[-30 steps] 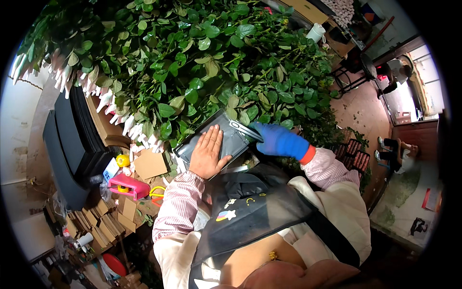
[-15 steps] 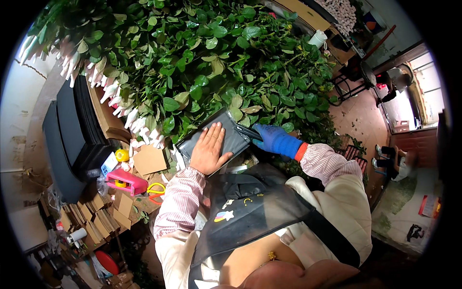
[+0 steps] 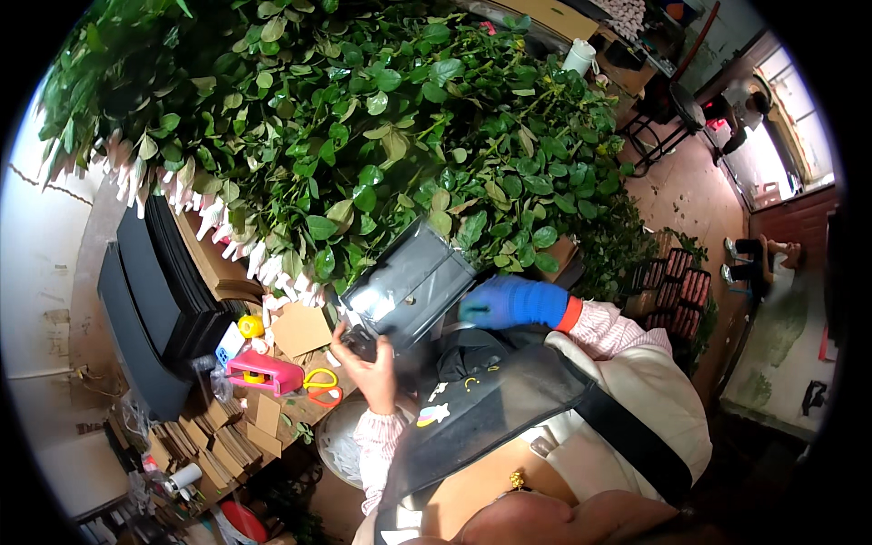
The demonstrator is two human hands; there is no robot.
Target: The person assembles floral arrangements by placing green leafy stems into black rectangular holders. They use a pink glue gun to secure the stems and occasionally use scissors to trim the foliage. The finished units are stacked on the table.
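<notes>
A dark grey, shallow rectangular tray or folder with a shiny clear layer lies tilted in front of me, against the near edge of a big heap of leafy green stems. A seam crosses it, with a small round spot on it. My bare left hand is at its near left corner, thumb and forefinger spread, with a dark blurred patch between them. Beside the right edge is my right hand in a blue glove, fingers curled in; what they close on is hidden.
To the left are stacked black sheets, a pink tape dispenser, scissors, a phone and cardboard pieces. A pale basin stands below. Pink-white sleeved stem ends line the heap. Other people are at right.
My left hand has slid off the tray's face to its near left corner. My right hand has shifted slightly down. The tray now shows a seam and spot; the view has turned a little.
</notes>
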